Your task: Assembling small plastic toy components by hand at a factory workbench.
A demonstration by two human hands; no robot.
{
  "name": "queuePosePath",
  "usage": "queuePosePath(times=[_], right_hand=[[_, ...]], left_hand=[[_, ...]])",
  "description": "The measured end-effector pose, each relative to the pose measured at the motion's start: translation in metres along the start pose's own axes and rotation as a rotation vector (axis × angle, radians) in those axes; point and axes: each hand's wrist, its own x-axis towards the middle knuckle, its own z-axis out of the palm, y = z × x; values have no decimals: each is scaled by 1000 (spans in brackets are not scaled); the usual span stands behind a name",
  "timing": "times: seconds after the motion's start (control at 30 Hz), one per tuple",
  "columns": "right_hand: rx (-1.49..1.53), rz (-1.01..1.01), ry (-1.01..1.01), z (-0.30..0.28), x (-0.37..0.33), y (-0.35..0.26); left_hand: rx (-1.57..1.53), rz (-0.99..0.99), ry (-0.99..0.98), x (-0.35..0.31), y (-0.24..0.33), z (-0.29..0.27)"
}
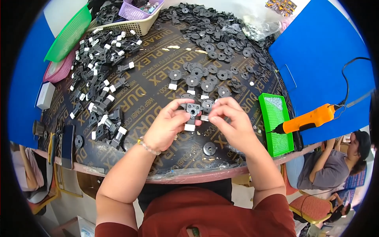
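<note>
Over the middle of the table, my left hand (pixel 167 123) pinches a black plastic part (pixel 193 110) with a round hole and a white block at its lower end. Close beside it on the right, the fingers of my right hand (pixel 233 118) are drawn together; whether something small is between them is hidden. Just beyond both hands lie several black round-headed pieces (pixel 192 81), some with white ends. A loose black disc (pixel 209 148) rests on the table on my side of the hands.
Black parts with white ends (pixel 103 93) spread at left; black discs (pixel 201 33) heap at the back. An orange electric screwdriver (pixel 310 119) lies across a green tray (pixel 263 118) holding small metal pieces. Baskets (pixel 138 27) stand back left, blue panels (pixel 319 51) at the sides.
</note>
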Motion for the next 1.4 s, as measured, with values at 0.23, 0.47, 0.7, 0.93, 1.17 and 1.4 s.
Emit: queuePosePath(times=[0.23,0.47,0.7,0.93,1.17,1.4], right_hand=[[16,22,-37,22,26,-8],[-333,-70,-173,-8,-10,-23],[-556,29,-419,19,-59,-9],[-563,78,-393,30,-52,-8],[-534,-2,-433,25,-45,-2],[-822,-133,-352,34,-56,-3]], left_hand=[[15,-25,-7,0,1,4],[-51,-35,90,-3,7,3],[35,-5,162,4,6,-1],[19,43,176,3,4,0],[7,12,156,-2,12,3],[18,10,170,-2,12,6]])
